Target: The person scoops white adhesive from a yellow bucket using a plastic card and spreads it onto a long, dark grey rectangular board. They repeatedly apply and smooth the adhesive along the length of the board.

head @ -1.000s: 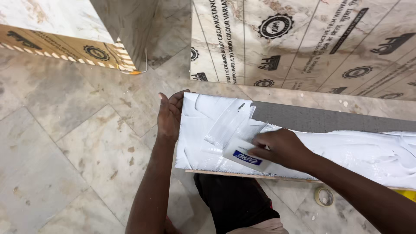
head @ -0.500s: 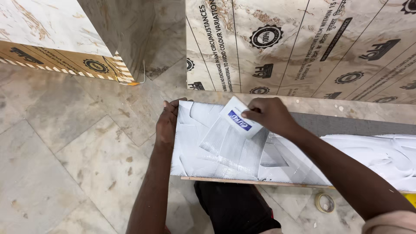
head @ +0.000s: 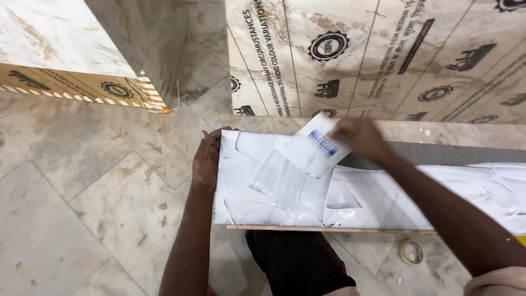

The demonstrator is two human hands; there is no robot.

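Floor board: spreader now at far edge.

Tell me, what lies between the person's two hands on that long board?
In the head view, a stretch of the board coated in wet white paste lies between the left hand, at its end, and the right hand, which holds a white scraper card.

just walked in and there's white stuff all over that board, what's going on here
A person is spreading white paste over a long board that lies flat above the tiled floor. The right hand holds a flat white scraper at the board's far edge, while the left hand steadies the board's left end. Most of the board is coated, with a grey strip bare along the far edge. A roll of tape lies on the floor.
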